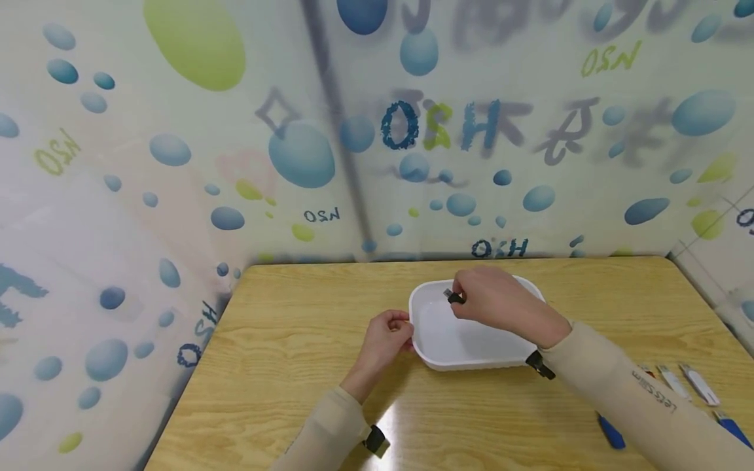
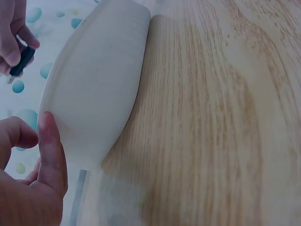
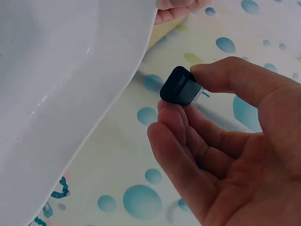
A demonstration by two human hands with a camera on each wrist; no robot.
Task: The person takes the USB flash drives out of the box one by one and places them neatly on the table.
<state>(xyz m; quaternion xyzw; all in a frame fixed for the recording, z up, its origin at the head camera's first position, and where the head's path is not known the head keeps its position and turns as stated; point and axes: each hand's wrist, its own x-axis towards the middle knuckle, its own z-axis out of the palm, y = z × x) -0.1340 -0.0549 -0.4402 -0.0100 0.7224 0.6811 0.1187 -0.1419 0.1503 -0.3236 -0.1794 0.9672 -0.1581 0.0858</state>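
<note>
A white plastic basin (image 1: 465,340) with rounded corners stands on the wooden table. My left hand (image 1: 385,337) holds its left rim; in the left wrist view one fingertip (image 2: 48,125) presses the outer wall while another finger curls at the edge. Over the basin, my right hand (image 1: 497,301) pinches a small black USB flash drive (image 1: 454,297), its metal plug pointing up and left in the head view. Close up in the right wrist view, the black drive (image 3: 178,85) sits between the thumb and the fingertips, beside the basin's rim.
Several USB flash drives lie at the table's right side, among them a white one (image 1: 700,386) and blue ones (image 1: 610,432), partly hidden by my right sleeve (image 1: 642,392). A patterned wall covering (image 1: 353,196) rises behind the wooden table (image 1: 294,360).
</note>
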